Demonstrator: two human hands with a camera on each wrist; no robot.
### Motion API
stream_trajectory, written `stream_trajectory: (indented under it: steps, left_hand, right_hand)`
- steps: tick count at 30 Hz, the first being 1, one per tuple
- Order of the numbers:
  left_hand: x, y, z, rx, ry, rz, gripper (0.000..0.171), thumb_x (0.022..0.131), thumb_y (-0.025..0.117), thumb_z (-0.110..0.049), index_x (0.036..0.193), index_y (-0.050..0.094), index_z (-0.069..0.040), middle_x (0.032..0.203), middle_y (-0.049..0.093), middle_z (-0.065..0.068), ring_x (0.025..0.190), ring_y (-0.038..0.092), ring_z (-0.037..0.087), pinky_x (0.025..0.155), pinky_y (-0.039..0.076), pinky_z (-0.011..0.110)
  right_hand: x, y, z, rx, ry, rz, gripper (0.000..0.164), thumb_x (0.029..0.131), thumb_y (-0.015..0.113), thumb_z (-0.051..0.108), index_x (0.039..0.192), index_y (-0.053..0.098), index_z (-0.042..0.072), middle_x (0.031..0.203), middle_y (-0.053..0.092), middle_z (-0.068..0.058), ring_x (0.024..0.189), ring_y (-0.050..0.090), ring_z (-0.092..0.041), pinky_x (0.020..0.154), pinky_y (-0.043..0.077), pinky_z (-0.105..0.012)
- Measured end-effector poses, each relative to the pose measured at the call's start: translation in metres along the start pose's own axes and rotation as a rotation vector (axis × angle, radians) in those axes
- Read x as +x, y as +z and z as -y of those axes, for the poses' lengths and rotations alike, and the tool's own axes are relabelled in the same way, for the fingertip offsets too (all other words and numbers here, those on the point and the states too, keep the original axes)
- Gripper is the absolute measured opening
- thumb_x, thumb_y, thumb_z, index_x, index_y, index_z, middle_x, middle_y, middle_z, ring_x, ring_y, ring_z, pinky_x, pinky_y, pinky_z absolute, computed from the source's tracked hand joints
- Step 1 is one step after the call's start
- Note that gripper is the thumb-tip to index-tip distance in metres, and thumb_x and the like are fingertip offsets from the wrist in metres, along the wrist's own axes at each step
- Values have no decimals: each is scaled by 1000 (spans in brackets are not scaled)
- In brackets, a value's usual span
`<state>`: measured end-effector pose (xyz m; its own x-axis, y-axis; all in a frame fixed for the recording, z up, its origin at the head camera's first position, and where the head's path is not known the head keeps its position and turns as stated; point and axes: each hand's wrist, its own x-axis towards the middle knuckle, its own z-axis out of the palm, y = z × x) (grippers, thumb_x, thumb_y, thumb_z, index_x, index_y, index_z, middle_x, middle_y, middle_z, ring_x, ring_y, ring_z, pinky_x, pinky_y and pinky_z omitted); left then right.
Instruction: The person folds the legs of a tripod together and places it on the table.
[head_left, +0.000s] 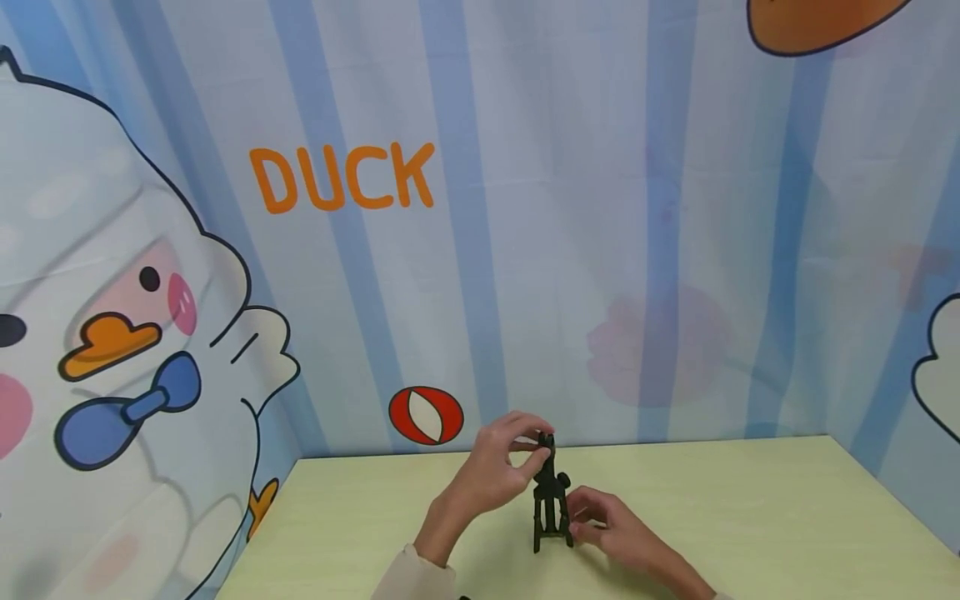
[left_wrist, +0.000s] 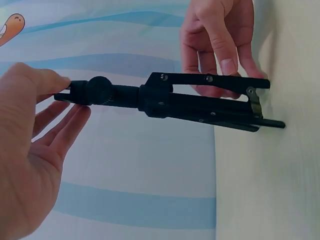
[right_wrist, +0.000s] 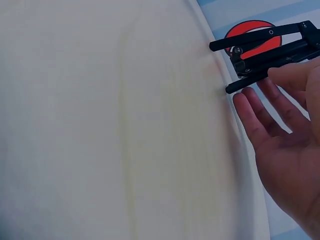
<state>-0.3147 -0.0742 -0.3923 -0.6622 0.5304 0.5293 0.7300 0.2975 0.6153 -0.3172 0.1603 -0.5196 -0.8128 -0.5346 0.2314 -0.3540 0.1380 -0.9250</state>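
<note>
standing upright over a pale yellow surface (head_left: 750, 500), a small black tripod (head_left: 548, 485) is held at its top and at one leg (right_wrist: 248, 83). the left hand (head_left: 495, 471) has its grip pinched on the narrow top, beside a round knob (left_wrist: 100, 90); the right hand (head_left: 613, 527) has its grip pinched on that leg, thumb to one side, fingertips to the other. the feet come near the surface; whether they touch it, i cannot tell from here. behind hangs a blue-and-white curtain (head_left: 562, 208) bearing the word "duck" (head_left: 350, 179) in orange capitals. on the cloth, a red-and-white ball (head_left: 426, 415) is printed left of the left hand; at far left, a white cartoon bird (head_left: 135, 200) wears a blue bow tie (head_left: 145, 406).
</note>
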Motion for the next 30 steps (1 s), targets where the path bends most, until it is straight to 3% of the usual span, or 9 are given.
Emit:
stream_trajectory:
  steps: [7,16,30]
  left_hand:
    - [7,-8,-4,76,23,89,22,99,69,-1,120,69,-5,118,65,7,104,69,16,90,58,19]
    - [13,-13,-10,162,-1,153,26,97,72,-3,123,70,-3,118,68,8,99,73,14,85,57,15]
    - [12,-16,-3,152,1,131,25,95,74,-1,120,72,-3,115,69,8,100,73,18,87,57,17]
  right_hand:
    - [6,9,-2,-126,2,-7,18,99,71,12,114,66,4,105,69,-7,95,69,-20,82,58,-28]
    - [15,22,0,-165,13,-114,15,92,79,10,102,69,4,96,72,-4,83,69,-19,69,57,-26]
    - [21,34,-4,-242,-39,-210,13,92,80,14,100,71,9,94,72,1,76,68,-10,69,58,-25]
